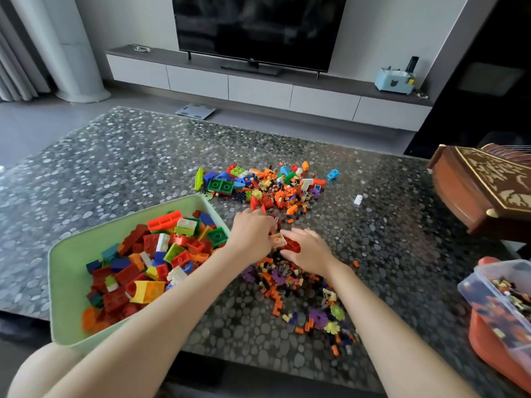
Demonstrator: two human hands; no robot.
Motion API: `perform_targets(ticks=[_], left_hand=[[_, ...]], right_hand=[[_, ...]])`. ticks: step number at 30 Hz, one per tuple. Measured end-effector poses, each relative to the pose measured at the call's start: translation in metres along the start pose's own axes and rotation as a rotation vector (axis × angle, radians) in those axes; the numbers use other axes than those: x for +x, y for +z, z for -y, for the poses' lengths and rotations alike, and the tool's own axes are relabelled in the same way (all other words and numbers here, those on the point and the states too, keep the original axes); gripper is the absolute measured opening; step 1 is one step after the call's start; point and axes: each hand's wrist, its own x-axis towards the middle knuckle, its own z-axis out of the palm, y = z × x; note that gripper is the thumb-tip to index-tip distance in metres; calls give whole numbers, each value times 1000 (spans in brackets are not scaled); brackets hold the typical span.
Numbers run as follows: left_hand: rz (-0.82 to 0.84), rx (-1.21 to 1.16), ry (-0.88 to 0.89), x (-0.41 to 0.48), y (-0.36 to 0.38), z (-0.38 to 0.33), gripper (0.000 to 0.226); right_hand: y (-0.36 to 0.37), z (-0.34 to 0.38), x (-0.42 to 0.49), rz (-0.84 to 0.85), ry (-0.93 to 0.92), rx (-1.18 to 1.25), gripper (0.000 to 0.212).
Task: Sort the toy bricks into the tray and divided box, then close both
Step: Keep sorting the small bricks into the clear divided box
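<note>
Forearms (161,305) reach past the green tray (66,268), which is heaped with big bricks; left hand (253,237) pinches a tan brick (278,240), right hand (311,252) grips a red brick (293,247) touching it, probably to separate them, while the divided box (494,285) sits open far right

The divided box (488,300) is cut by the right edge; the left forearm (161,305) hides the near right rim of the tray (66,282).

Living room in a home.
Television (258,27) on a long low cabinet (258,90); curtain (14,67) at left; bathroom scale (195,111) on the floor; pebble-patterned table (129,156) strewn with toy bricks (273,185); inlaid wooden box (482,185) at right.
</note>
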Motion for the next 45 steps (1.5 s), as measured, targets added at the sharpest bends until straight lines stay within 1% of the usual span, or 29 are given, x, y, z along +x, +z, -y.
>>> perform_targets(ticks=[2, 4, 6, 7, 10, 12, 15, 16, 18, 20, 22, 23, 24, 26, 28, 30, 32, 34, 38, 39, 40, 42, 43, 45], left_hand=[[90, 136, -13, 11, 12, -7, 33], [158, 216, -14, 18, 22, -11, 33], [216, 235, -27, 24, 30, -13, 32], [239, 231, -40, 27, 34, -13, 31], [251, 190, -61, 33, 38, -13, 29], [232, 139, -62, 34, 39, -13, 29], [206, 55, -69, 33, 39, -15, 28], [196, 33, -71, 32, 39, -17, 28], [174, -6, -73, 29, 40, -21, 27], [151, -64, -88, 28, 40, -25, 27], [149, -203, -139, 28, 38, -27, 25], [156, -328, -199, 28, 36, -29, 23], [158, -482, -272, 29, 32, -29, 22], [162, -787, -415, 29, 22, -29, 20], [161, -1001, -472, 28, 10, -25, 18], [181, -1158, -497, 25, -2, -20, 15], [207, -1259, -508, 19, -13, -13, 20], [219, -1311, -527, 12, -23, -4, 22], [187, -1325, -576, -3, -44, 22, 21], [165, -1311, -582, -7, -48, 30, 21], [146, -1299, -584, -12, -53, 37, 20], [110, -1278, -589, -21, -59, 52, 20], [96, -1277, -597, -25, -60, 59, 20], [83, -1285, -617, -32, -62, 69, 22]], right_hand=[[1, -2, 1, -30, -18, -10, 37], [3, -7, -6, -90, -35, 37, 42], [4, -16, -14, -142, -72, 43, 47], [4, -21, -19, -140, -72, 42, 48], [5, -32, -32, -128, -75, 0, 49], [6, -37, -39, -186, -97, 4, 47], [3, -42, -44, -302, -92, 91, 41], [3, -42, -44, -306, -104, 73, 40], [4, -41, -44, -284, -145, -60, 38], [4, -42, -42, -270, -138, -154, 35], [4, -43, -38, -272, -112, -150, 33], [3, -44, -36, -272, -86, -90, 31], [0, -44, -35, -273, -51, 19, 29], [-7, -44, -35, -302, 25, 301, 26], [-13, -44, -38, -335, 113, 485, 24], [-15, -47, -40, -360, 189, 643, 24], [-17, -48, -41, -374, 256, 817, 27], [-22, -45, -40, -399, 319, 975, 25], [-37, -31, -38, -421, 440, 1346, 18], [-39, -28, -37, -430, 469, 1359, 18], [-38, -28, -36, -434, 490, 1261, 21], [-35, -31, -34, -395, 460, 850, 30], [-33, -32, -34, -352, 418, 646, 33], [-30, -31, -36, -232, 344, 384, 28]])
